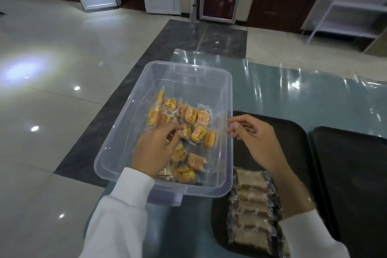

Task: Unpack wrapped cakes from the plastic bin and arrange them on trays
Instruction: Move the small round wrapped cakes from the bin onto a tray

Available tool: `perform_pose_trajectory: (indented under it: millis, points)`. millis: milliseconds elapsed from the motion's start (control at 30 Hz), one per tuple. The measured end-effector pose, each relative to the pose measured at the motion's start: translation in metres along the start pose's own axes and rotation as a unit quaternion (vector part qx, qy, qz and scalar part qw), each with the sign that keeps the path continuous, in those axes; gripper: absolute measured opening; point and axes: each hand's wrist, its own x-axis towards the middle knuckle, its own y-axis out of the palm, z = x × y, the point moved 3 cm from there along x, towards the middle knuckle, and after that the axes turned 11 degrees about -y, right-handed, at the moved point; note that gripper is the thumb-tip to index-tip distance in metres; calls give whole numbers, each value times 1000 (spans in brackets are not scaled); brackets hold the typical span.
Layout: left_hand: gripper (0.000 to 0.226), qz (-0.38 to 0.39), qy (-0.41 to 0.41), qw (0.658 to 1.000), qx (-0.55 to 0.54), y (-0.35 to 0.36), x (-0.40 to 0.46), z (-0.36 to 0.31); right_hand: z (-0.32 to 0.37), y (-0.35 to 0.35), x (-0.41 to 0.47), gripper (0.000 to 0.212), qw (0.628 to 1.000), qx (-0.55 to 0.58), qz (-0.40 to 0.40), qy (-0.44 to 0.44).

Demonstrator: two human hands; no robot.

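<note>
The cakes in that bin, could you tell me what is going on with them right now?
A person is moving wrapped cakes from the clear plastic bin to black trays. The left hand is down in the bin, fingers curled among the yellow-wrapped cakes; whether it has gripped one is unclear. The right hand hovers empty by the bin's right edge, over the nearer tray, where a column of brown wrapped cakes already lies. The second tray shows no cakes.

The yellow cake wrappers (199, 132) in the clear plastic bin (125, 132) carry a red oval logo and dark characters, too blurred to read.
</note>
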Motion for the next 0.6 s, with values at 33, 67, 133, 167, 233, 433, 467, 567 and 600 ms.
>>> perform_pose_trajectory:
  millis: [33, 67, 133, 167, 233, 433, 467, 567, 600]
  points:
    - [21, 0, -5, 1000, 1, -4, 3, 9, 2, 7, 3, 18, 1000, -3, -2, 1]
    - [21, 1, -12, 1000, -4, -7, 6, 18, 3, 14, 5, 18, 1000, -4, -3, 4]
    - [23, 5, -35, 999, -6, -14, 10, 35, 7, 27, 8, 18, 1000, -3, 1, 9]
    - [24, 7, -46, 999, -6, -18, 11, 42, 7, 33, 10, 18, 1000, -4, 4, 11]
    - [22, -3, -55, 998, -19, -26, 15, 55, 9, 46, 16, 17, 1000, -13, 19, 15]
    - [18, -26, -77, 994, -78, -35, 24, 73, -1, 91, 44, 18, 994, -47, 86, 39]
    - [20, -26, -85, 992, -86, -34, 27, 76, -6, 100, 50, 19, 992, -58, 99, 49]
    - [21, -32, -114, 985, -128, -34, 34, 81, -20, 126, 65, 18, 981, -84, 153, 79]
    - [20, -31, -120, 982, -144, -34, 36, 82, -24, 134, 70, 19, 976, -91, 178, 90]
